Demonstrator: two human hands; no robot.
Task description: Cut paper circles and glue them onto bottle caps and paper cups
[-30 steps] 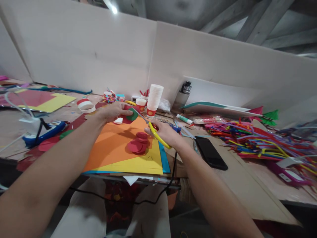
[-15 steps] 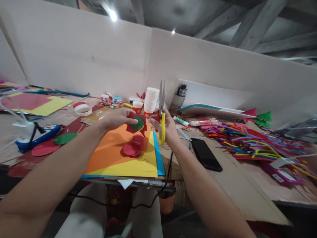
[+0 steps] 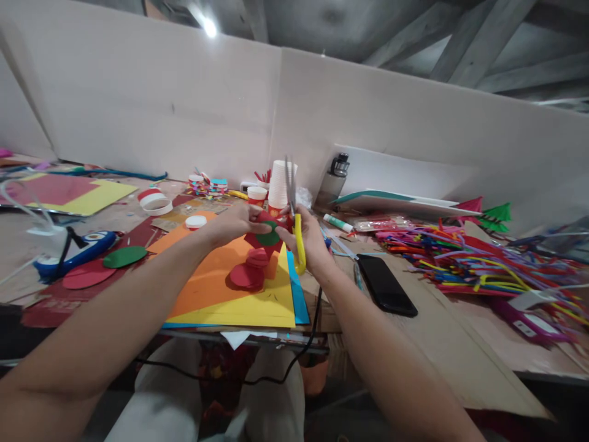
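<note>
My left hand (image 3: 242, 222)'s pinching a green paper circle (image 3: 267, 235) and red paper (image 3: 251, 241) at 12 o'clock, right hand (image 3: 313, 240) gripping yellow-handled scissors (image 3: 300, 247). Looks light, bendy, probably creases easily; I'd pinch the edges.

The scissors (image 3: 294, 212) pair metal blades (image 3: 290, 184) with yellow plastic handles (image 3: 299, 244); the paper discs (image 3: 246, 277) look matt.

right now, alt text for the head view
Two bare hands meet over a cluttered craft table: the left hand pinches red and green paper, the right hand holds yellow-handled scissors, blades up, above orange and yellow sheets.
</note>
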